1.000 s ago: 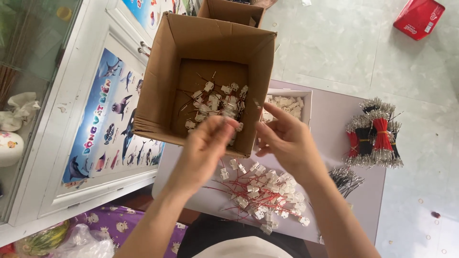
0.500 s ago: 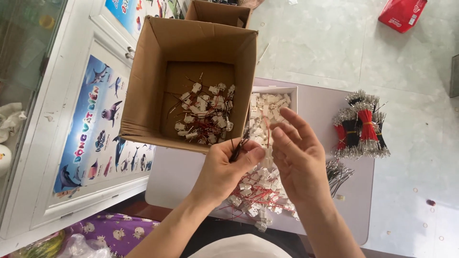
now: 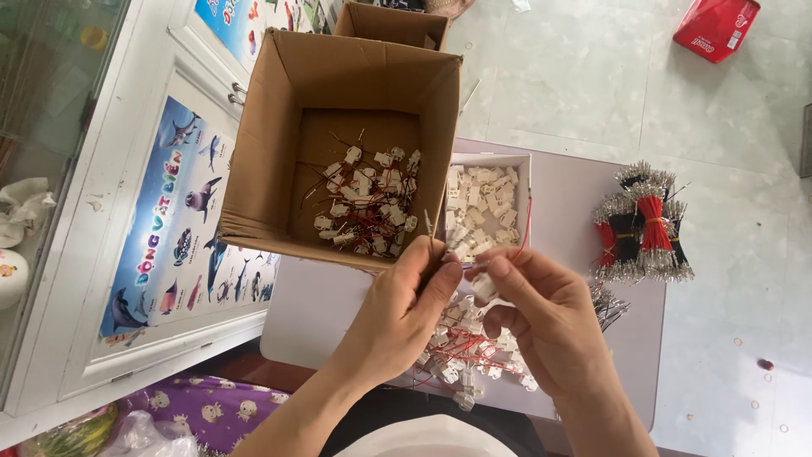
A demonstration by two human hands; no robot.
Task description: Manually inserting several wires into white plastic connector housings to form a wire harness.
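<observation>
Far left I see a tall poster of blue sea animals stuck on a white cabinet door. Next to it stands an open brown cardboard box, its floor scattered with finished white connectors on red wires. A small white tray of loose white plugs sits just beside the box, on the pale table. My left hand is closed around thin dark wires, which stick up past the fingers. My right hand pinches a white connector between thumb and fingertips, with a red wire arcing up from it. Under both hands lies a heap of wired connectors. Further right is a tied bundle of red and black wires, and a red packet lies on the floor. Half a second ago the right hand was spread flat; now it grips.
</observation>
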